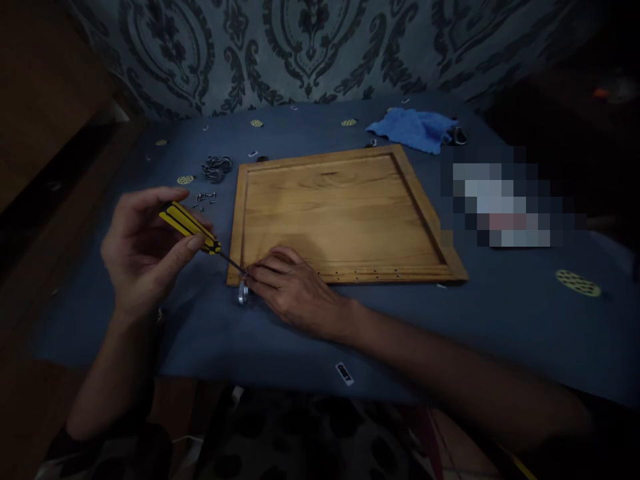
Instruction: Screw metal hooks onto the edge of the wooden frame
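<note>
A wooden panel with a raised frame lies on the blue-covered table. A row of small holes runs along its near edge. My left hand is closed round a yellow-and-black screwdriver whose tip points at the panel's near left corner. My right hand presses down at that corner, its fingers pinched on a small metal hook that hangs over the edge.
A pile of metal hooks and loose screws lie left of the panel. A blue cloth sits at the far right, beside a blurred-out patch. Small yellow perforated discs dot the table. Patterned wall behind.
</note>
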Available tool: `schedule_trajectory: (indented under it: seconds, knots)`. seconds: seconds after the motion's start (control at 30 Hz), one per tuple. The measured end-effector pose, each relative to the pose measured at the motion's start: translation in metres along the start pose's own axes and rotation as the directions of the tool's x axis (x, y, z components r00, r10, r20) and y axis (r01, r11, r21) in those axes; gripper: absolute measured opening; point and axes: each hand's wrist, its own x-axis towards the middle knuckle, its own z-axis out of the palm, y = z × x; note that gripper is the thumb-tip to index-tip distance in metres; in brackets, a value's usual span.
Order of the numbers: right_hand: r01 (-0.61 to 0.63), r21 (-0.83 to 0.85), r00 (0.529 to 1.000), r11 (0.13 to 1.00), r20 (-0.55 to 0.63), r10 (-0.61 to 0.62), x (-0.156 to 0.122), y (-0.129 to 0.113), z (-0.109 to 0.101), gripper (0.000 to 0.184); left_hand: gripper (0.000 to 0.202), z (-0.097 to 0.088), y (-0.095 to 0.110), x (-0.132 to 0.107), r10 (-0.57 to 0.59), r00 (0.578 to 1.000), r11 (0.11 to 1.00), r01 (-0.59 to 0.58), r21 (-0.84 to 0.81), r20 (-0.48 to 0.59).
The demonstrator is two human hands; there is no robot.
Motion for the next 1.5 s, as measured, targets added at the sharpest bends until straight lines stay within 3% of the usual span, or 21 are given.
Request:
schedule_trajectory:
  seconds: [0.53, 0.7, 0.97, 1.2, 1.5]
  knots:
    - [0.002, -0.011, 0.999, 1.0, 0.032, -0.001, 0.0, 0.0, -0.0012, 0.027, 0.05, -0.0027, -0.0012, 0.0048, 0.095, 0.994, 0.994, -0.098, 0.05, 0.052]
    - [0.002, -0.03, 0.999, 1.0, 0.041, -0.001, 0.0004, -0.0005, -0.0023, 0.028, 0.056, -0.0051, -0.0049, 0.0062, 0.148, 0.989, 0.974, -0.141, 0.177, -0.027]
    - [-0.002, 0.008, 1.0, 1.0, 0.024, 0.002, 0.0005, -0.0008, -0.0014, 0.025, 0.055, 0.0001, -0.0009, 0.0047, 0.12, 0.993, 0.991, -0.119, 0.059, -0.01]
    - [0.014, -0.022, 1.0, 1.0, 0.021, -0.013, 0.0, -0.0003, -0.0013, 0.025, 0.048, -0.0002, -0.0018, 0.006, 0.107, 0.987, 0.994, -0.107, 0.007, -0.117]
    - [0.011, 0.011, 1.0, 1.0, 0.014, -0.011, 0.0001, 0.0005, -0.0002, 0.023, 0.052, 0.0009, -0.0018, 0.0043, 0.098, 0.994, 0.995, -0.097, 0.013, -0.048]
